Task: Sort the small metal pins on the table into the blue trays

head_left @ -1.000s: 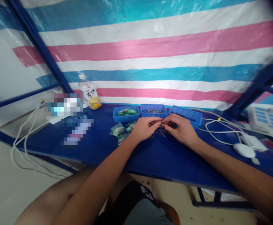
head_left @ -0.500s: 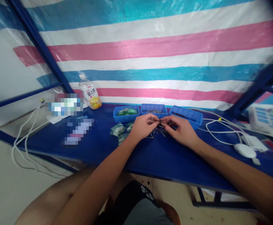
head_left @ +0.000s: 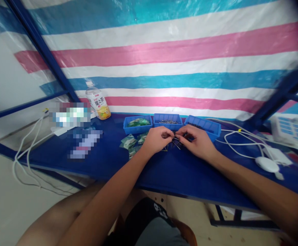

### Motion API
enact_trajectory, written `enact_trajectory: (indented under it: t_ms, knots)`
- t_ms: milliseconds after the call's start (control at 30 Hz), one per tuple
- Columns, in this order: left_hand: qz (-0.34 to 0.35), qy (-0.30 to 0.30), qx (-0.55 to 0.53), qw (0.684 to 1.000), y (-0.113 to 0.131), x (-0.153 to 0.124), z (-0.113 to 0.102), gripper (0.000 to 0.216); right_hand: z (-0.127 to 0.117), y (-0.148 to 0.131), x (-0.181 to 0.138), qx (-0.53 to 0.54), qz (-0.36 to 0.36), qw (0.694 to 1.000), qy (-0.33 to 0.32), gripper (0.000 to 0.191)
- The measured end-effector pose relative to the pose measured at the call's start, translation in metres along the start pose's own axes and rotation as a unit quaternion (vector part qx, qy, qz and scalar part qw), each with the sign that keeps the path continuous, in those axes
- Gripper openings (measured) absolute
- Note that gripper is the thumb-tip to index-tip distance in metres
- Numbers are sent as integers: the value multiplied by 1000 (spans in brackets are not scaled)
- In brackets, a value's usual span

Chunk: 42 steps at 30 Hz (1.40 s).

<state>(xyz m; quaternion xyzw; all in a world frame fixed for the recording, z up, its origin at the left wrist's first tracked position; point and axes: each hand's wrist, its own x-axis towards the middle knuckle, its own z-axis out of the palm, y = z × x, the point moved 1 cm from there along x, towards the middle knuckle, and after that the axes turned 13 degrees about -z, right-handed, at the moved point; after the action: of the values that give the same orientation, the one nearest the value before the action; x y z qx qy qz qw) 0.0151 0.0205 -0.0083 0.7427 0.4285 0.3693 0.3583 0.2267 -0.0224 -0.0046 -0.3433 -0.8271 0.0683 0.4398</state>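
- Joining or adjusting tiny parts by fingertip seemed the step in hand; the left hand [head_left: 158, 139] and right hand [head_left: 197, 140] nearly met.
- Both thumbs and fingers stood in narrow pinches, apparently on one small piece [head_left: 175, 134], too fine to identify.
- That piece was between the hands, nearer the desk's [head_left: 169, 174] back edge than its front edge.
- Thin rods [head_left: 176, 146] lay just below it.
- Three blue bins [head_left: 138, 130] lined the back edge; plastic packets [head_left: 127, 142] lay left of the left hand.
- The next move appeared to call for steady fingertips and light pressure.
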Motion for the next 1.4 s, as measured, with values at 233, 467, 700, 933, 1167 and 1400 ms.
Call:
enact_trajectory:
  t_ms: [233,467,700,933,1167,1400]
  knots:
    - [4,-5,-10,1000,0,1,0,17,0,-5,2,4,23,1000,5,4]
    - [-18,-16,-64,998,0,1,2,18,3,-2,0,11,41,999,-5,15]
    - [-56,-16,-156,986,5,0,2,47,4,2,-1,21,20,999,-28,45]
    - [-33,13,-75,997,6,-1,-1,23,2,1,-1,-17,35,999,-2,22]
    - [-41,-65,-50,996,6,-4,1,34,-1,1,1,-22,16,1000,9,15]
    - [-5,-37,-55,998,7,-2,1,29,-1,-1,3,0,-4,1000,3,15]
